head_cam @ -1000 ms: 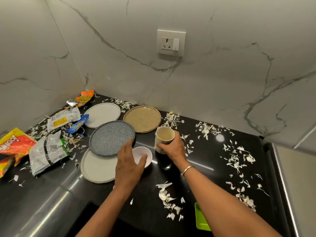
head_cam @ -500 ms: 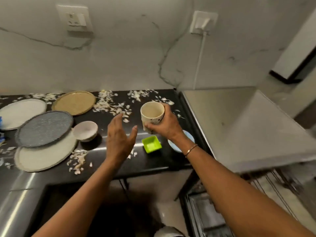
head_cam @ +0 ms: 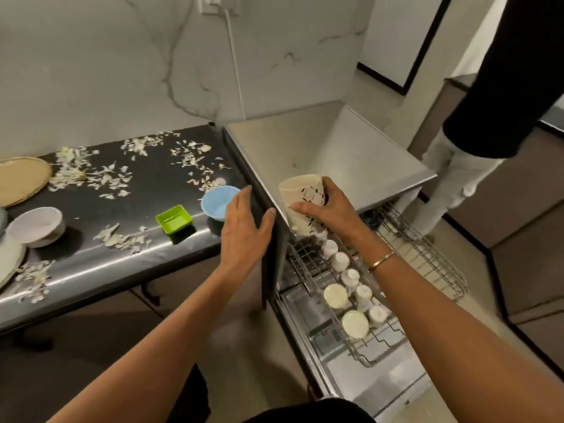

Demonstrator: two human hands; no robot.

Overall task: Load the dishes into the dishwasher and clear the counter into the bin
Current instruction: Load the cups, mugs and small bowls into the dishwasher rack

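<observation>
I see a white cable (head_cam: 236, 71) running down the marble wall (head_cam: 91, 71) from a plug (head_cam: 218, 4) at the top edge. At far right a person (head_cam: 488, 117) stands in a black top and pale trousers.

Left grip (head_cam: 247, 230) extended forward, fingers straight and close together, thumb spread, held nothing, right grip (head_cam: 331, 213) curled round a tilted cup (head_cam: 302, 193), thumb lay across its side, thin bangle (head_cam: 380, 261) on right wrist, both forearms bare and outstretched

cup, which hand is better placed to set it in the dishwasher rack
Right. The right hand grips the cup, tilted, above the rack; the left hand is open beside the counter edge, holding nothing.
</observation>
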